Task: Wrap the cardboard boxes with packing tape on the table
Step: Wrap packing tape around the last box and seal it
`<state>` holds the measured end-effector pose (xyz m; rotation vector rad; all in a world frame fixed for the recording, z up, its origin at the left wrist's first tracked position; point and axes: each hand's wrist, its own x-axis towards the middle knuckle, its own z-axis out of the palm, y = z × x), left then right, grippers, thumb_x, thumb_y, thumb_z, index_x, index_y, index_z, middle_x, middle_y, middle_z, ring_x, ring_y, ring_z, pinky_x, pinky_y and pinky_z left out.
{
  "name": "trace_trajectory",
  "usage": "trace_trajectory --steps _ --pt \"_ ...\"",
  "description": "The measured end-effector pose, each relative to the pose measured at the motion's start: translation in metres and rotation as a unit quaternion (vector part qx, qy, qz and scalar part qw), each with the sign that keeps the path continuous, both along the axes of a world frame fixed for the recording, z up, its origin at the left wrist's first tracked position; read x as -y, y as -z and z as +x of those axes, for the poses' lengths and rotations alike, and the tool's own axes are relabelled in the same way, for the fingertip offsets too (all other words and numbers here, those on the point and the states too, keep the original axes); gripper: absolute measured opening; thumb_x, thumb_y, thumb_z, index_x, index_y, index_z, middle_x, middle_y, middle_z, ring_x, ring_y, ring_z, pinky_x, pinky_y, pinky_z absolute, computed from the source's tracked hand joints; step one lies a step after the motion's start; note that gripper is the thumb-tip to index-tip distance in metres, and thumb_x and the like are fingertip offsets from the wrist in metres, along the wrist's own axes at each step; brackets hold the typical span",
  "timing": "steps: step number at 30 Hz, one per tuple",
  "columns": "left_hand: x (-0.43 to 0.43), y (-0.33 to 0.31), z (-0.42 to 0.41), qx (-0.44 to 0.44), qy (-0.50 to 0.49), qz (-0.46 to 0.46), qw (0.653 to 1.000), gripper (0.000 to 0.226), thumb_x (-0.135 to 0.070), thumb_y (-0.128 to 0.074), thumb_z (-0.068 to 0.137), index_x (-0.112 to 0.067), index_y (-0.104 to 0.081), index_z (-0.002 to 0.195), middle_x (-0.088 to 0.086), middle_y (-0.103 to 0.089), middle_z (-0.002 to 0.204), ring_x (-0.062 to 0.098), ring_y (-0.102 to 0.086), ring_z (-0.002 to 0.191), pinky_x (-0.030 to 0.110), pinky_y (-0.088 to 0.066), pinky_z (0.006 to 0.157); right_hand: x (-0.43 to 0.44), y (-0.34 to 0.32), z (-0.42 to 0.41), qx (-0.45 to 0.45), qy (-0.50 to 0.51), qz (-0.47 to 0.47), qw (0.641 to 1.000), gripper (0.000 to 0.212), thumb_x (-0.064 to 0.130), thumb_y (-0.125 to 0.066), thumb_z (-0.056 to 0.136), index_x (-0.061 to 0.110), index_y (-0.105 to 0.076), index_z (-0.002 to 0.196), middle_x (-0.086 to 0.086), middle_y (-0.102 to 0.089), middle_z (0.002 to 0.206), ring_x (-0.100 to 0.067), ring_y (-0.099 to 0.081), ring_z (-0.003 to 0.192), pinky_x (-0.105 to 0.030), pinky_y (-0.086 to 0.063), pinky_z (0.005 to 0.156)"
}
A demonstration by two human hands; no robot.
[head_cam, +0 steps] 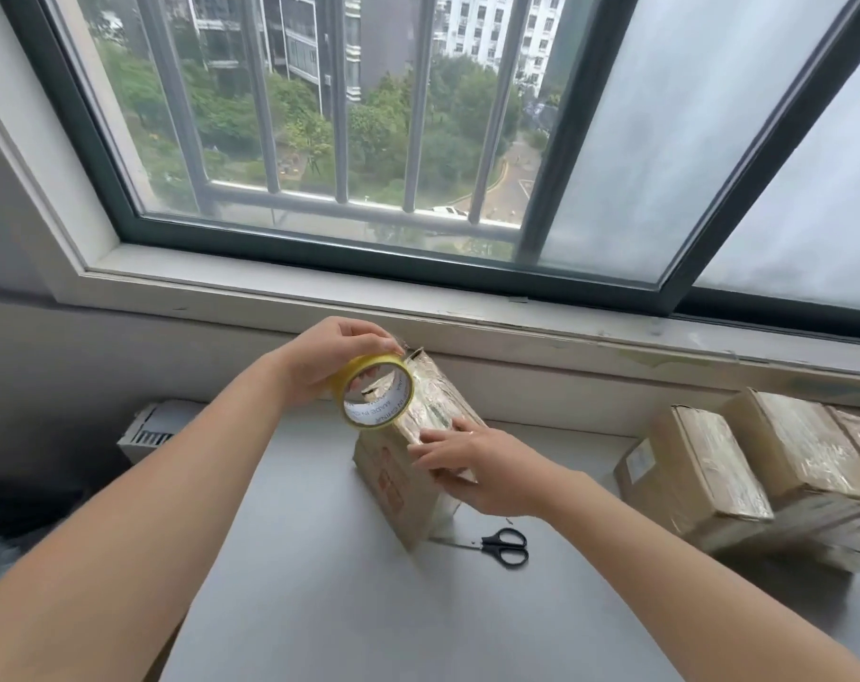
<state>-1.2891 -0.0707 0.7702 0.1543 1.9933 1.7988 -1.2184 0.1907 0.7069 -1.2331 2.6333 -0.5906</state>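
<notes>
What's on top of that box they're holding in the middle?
Shiny tape covers the top of the box. The right hand presses on it, and the left hand holds the tape roll at its far edge. What lies under the right hand is hidden.

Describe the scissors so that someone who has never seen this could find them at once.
Below the big window is a grey table. On it, just right of the box under the right hand, lie the scissors. They are small with black handles, unlike the brown taped boxes around.
</notes>
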Motion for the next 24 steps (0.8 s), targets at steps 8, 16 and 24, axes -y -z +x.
trace_trajectory --steps 8,16,24 --pt "0.035 -0.011 -0.035 -0.032 0.057 -0.135 0.989 0.017 -0.024 -0.068 0.098 -0.014 -0.080 0.103 0.005 -0.060 0.070 0.011 -0.048 0.057 0.021 -0.041 0.049 0.034 -0.018 -0.004 0.057 0.147 -0.049 0.986 0.023 0.031 -0.060 0.101 0.028 -0.075 0.119 0.011 -0.075 0.105 -0.006 -0.062 0.098 -0.029 -0.049 0.091" --pt "0.059 -0.016 -0.063 -0.067 0.040 -0.213 0.974 0.015 -0.023 -0.069 0.097 -0.019 -0.083 0.094 0.002 -0.068 0.075 0.013 -0.050 0.055 0.024 -0.045 0.049 0.058 -0.021 -0.038 -0.009 0.270 0.096 0.958 0.111 0.087 -0.065 0.064 0.028 -0.031 0.152 0.000 -0.044 0.142 -0.022 -0.049 0.125 -0.044 -0.044 0.106" --pt "0.086 0.005 -0.060 -0.045 0.032 -0.222 0.973 0.015 -0.027 -0.069 0.098 -0.024 -0.083 0.093 0.004 -0.069 0.078 0.015 -0.052 0.059 0.025 -0.047 0.051 0.046 0.000 -0.049 0.088 0.266 0.095 0.955 0.135 0.056 -0.081 0.063 0.027 0.006 0.161 0.001 -0.036 0.132 -0.019 -0.047 0.118 -0.031 -0.047 0.095"
